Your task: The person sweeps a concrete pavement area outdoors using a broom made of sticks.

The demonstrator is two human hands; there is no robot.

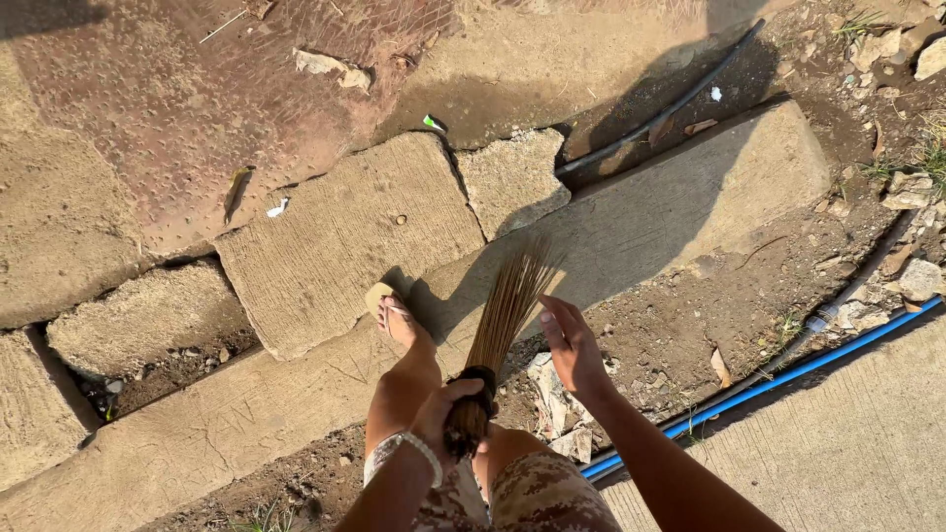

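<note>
Gripping the bound end of a stick broom (503,330), the left hand (445,412) has its fingers curled tight around the dark binding, which hides the handle's tip. Just beyond the bristles' spread, the right hand (572,345) hangs with fingers loose and apart, holding nothing. One sandalled foot (399,320) shows; the other is hidden.

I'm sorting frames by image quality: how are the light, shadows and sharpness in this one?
Head view: hard, low sunlight from the right; the person's long shadow falls across the concrete slabs, and the top left corner is shaded. The left hand gripping the stick broom and the open right hand are sharp; no glare or motion blur; mild wide-angle stretch at the edges.
</note>
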